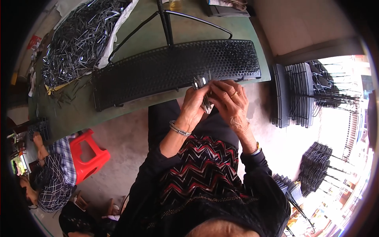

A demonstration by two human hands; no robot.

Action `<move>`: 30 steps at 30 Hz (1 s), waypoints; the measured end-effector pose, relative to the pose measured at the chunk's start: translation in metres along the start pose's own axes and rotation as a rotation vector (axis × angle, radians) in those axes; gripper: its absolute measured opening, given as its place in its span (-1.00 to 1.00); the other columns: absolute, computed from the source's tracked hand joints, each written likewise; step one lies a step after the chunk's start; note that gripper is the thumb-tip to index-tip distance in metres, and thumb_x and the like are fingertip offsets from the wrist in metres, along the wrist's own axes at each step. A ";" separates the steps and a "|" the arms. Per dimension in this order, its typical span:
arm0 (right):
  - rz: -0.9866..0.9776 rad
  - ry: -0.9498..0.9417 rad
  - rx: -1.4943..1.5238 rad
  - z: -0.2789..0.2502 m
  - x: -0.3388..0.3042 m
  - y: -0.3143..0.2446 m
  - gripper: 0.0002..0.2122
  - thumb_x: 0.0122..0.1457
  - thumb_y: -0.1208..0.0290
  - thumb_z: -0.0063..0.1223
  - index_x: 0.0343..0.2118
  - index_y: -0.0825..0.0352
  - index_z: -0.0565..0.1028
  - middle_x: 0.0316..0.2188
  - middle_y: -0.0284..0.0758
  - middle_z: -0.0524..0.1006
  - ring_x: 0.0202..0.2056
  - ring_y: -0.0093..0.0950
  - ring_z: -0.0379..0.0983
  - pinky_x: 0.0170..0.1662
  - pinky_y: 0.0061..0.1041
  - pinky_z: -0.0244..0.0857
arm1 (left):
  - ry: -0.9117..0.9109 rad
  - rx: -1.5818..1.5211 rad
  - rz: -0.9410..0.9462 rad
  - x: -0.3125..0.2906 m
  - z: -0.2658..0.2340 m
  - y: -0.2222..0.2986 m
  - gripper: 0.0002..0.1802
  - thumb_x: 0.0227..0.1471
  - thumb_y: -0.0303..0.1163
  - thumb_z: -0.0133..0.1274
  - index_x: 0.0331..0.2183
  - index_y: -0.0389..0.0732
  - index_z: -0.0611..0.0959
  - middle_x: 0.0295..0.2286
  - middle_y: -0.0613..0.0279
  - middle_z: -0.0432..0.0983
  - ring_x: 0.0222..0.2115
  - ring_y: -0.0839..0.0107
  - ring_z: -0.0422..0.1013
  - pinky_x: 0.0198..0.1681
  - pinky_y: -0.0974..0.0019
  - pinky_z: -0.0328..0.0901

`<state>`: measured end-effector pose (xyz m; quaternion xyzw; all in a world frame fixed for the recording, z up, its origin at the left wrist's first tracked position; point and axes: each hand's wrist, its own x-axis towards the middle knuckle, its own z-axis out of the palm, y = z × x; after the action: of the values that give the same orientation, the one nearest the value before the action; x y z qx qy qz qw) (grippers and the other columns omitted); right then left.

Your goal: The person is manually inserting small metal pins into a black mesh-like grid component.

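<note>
My left hand [192, 103] is closed around a small bundle of thin, shiny metal strips [200, 82], whose ends stick out above and below the fingers. Bent inward, the fingers of my right hand [232, 102] meet the bundle from the other side; whether they pinch one strip is hidden. Both hands are just off the near edge of a long black perforated metal panel [158, 69], which lies across the table. Dark bent rods [167, 27] rise from the panel's far side.
A heap of dark strips [85, 39] lies on white sheeting at the far left of the green table [75, 118]. A red plastic stool [92, 158] stands at left, beside another person [55, 177]. Stacked black racks [294, 94] are at right, with more racks [316, 166] nearer.
</note>
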<state>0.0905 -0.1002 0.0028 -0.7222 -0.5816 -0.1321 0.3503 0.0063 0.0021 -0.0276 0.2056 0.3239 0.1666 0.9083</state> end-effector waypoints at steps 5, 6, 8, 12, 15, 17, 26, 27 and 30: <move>0.442 -0.009 0.404 -0.002 -0.003 -0.004 -0.81 0.09 0.55 0.11 -0.20 0.36 0.55 -0.24 -0.29 0.53 -0.21 -0.43 0.47 -0.14 -0.49 0.33 | -0.014 -0.004 0.019 0.004 -0.002 0.000 -0.89 0.06 -0.40 0.11 -0.37 -0.24 0.61 -0.48 0.33 0.51 -0.50 0.55 0.42 -0.49 0.44 0.34; 0.612 0.008 0.532 -0.006 0.000 -0.001 -0.83 0.20 0.48 0.03 -0.19 0.39 0.54 -0.28 -0.30 0.54 -0.24 -0.53 0.46 -0.17 -0.57 0.30 | -0.082 0.080 0.035 0.001 -0.003 0.002 -0.88 0.07 -0.40 0.11 -0.37 -0.25 0.61 -0.51 0.31 0.50 -0.53 0.55 0.41 -0.53 0.44 0.33; 0.828 -0.084 0.606 -0.011 0.012 0.006 -0.77 0.23 0.35 0.03 -0.21 0.43 0.52 -0.40 -0.38 0.53 -0.33 -0.62 0.42 -0.22 -0.61 0.28 | -0.141 0.150 0.054 0.001 -0.002 0.001 -0.85 0.09 -0.36 0.10 -0.41 -0.26 0.60 -0.59 0.28 0.49 -0.63 0.54 0.39 -0.64 0.46 0.29; 0.983 -0.241 0.856 -0.015 0.020 0.020 -0.76 0.20 0.28 0.07 -0.28 0.41 0.52 -0.48 -0.44 0.50 -0.40 -0.66 0.39 -0.28 -0.63 0.26 | -0.191 0.200 -0.001 -0.003 -0.002 0.002 -0.82 0.08 -0.33 0.13 -0.43 -0.25 0.60 -0.59 0.27 0.50 -0.65 0.55 0.38 -0.65 0.48 0.27; 0.962 -0.256 0.864 -0.016 0.021 0.023 -0.79 0.19 0.31 0.08 -0.34 0.39 0.51 -0.49 -0.43 0.50 -0.42 -0.65 0.38 -0.31 -0.65 0.25 | -0.114 0.270 -0.007 -0.005 -0.002 0.003 -0.82 0.09 -0.32 0.12 -0.42 -0.25 0.61 -0.58 0.25 0.52 -0.64 0.56 0.40 -0.66 0.51 0.26; 0.960 -0.251 0.878 -0.012 0.018 0.028 -0.80 0.20 0.31 0.06 -0.36 0.39 0.51 -0.50 -0.43 0.50 -0.43 -0.65 0.38 -0.31 -0.64 0.25 | -0.134 0.273 0.000 -0.004 -0.005 0.002 -0.82 0.09 -0.32 0.12 -0.42 -0.25 0.61 -0.58 0.24 0.52 -0.64 0.56 0.40 -0.67 0.52 0.25; 0.937 -0.202 0.901 -0.007 0.022 0.026 -0.81 0.21 0.34 0.03 -0.39 0.40 0.50 -0.53 -0.42 0.49 -0.43 -0.66 0.39 -0.30 -0.64 0.26 | -0.102 0.423 0.108 -0.008 -0.001 0.006 -0.77 0.09 -0.31 0.11 -0.37 -0.31 0.63 -0.50 0.18 0.59 -0.57 0.49 0.52 -0.70 0.53 0.23; 0.926 -0.203 0.885 -0.007 0.023 0.025 -0.81 0.21 0.35 0.03 -0.39 0.40 0.50 -0.52 -0.42 0.49 -0.43 -0.66 0.39 -0.30 -0.64 0.26 | -0.116 0.437 0.128 -0.008 -0.002 0.005 -0.76 0.10 -0.30 0.11 -0.34 -0.31 0.63 -0.48 0.17 0.60 -0.55 0.47 0.54 -0.70 0.53 0.23; 0.945 -0.238 0.941 -0.006 0.023 0.030 -0.81 0.20 0.35 0.03 -0.39 0.40 0.51 -0.52 -0.42 0.49 -0.43 -0.65 0.39 -0.29 -0.63 0.27 | -0.119 0.434 0.143 -0.009 -0.001 0.007 -0.76 0.10 -0.30 0.10 -0.32 -0.32 0.63 -0.48 0.17 0.61 -0.53 0.46 0.55 -0.70 0.53 0.23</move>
<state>0.1267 -0.0894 0.0108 -0.6790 -0.2335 0.3831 0.5811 -0.0024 0.0047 -0.0207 0.4281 0.2824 0.1447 0.8462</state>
